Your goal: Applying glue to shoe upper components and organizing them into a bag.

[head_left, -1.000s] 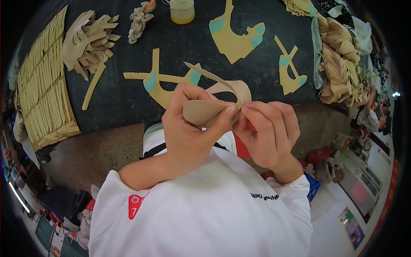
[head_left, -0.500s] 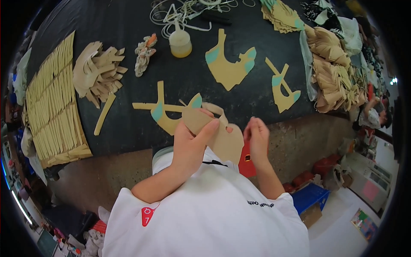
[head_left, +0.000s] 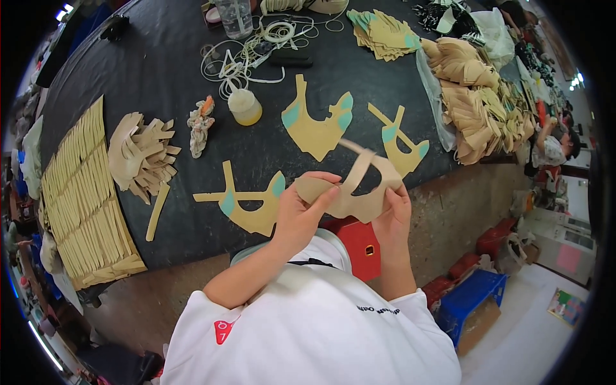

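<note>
Above the table's near edge I hold a tan, beige-backed shoe upper piece (head_left: pixel 363 205) with a strap arching over its curved opening. My left hand (head_left: pixel 300 215) pinches its left flap between thumb and fingers. The right edge is gripped by my right hand (head_left: pixel 393 221). Beside my left hand lies a tan cutout with teal patches and a crossing strip (head_left: pixel 251 221), flat on the black table. Farther off is a wider cutout with teal patches (head_left: pixel 316 131). To the right lies another cutout with crossed strips (head_left: pixel 399 154), partly behind the held piece.
At left are rows of tan strips (head_left: pixel 90 199), a pile of strips (head_left: pixel 142 154) and one loose strip (head_left: pixel 158 212). A glue bottle (head_left: pixel 245 108), a crumpled cloth (head_left: pixel 200 128) and tangled cords (head_left: pixel 279 32) lie farther back. Stacked cutouts (head_left: pixel 385 35) and leather piles (head_left: pixel 471 115) stand at right.
My right hand, apart from the piece before, now grips its right edge. The piece has turned and spread, showing its opening and strap. The whole view has shifted.
</note>
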Motion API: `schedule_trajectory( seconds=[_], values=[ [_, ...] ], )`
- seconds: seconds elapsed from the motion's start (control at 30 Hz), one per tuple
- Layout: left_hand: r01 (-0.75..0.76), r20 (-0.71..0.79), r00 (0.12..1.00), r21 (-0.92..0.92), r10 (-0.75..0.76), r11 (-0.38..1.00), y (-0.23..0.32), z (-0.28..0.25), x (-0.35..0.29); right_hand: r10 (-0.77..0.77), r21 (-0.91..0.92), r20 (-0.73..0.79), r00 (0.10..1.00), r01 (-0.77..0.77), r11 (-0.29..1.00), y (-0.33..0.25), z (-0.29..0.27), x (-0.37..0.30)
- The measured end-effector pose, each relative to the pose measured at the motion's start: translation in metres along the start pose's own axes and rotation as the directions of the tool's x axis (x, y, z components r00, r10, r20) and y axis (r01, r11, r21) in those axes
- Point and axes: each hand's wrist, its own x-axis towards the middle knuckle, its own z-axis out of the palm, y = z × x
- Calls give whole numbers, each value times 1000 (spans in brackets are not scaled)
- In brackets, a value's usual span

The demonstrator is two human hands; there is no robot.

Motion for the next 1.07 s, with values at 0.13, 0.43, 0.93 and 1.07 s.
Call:
schedule_trajectory(
  seconds=[0.13,0.43,0.93,1.07],
  values=[
    [116,-11,993,145,-115,983,-46,-22,22,88,-37,-141,986,-94,995,25,-30,-2],
    [158,-99,987,533,-124,831,-140,-82,28,348,-290,-342,873,-450,845,79,-90,4],
    [479,340,834,-57,-434,876,-53,-20,13,-379,-905,369,848,420,59,-38,11,11],
    [556,323,811,-170,-487,813,-63,-4,31,-245,-868,480,843,497,11,-17,16,9]
  ],
)
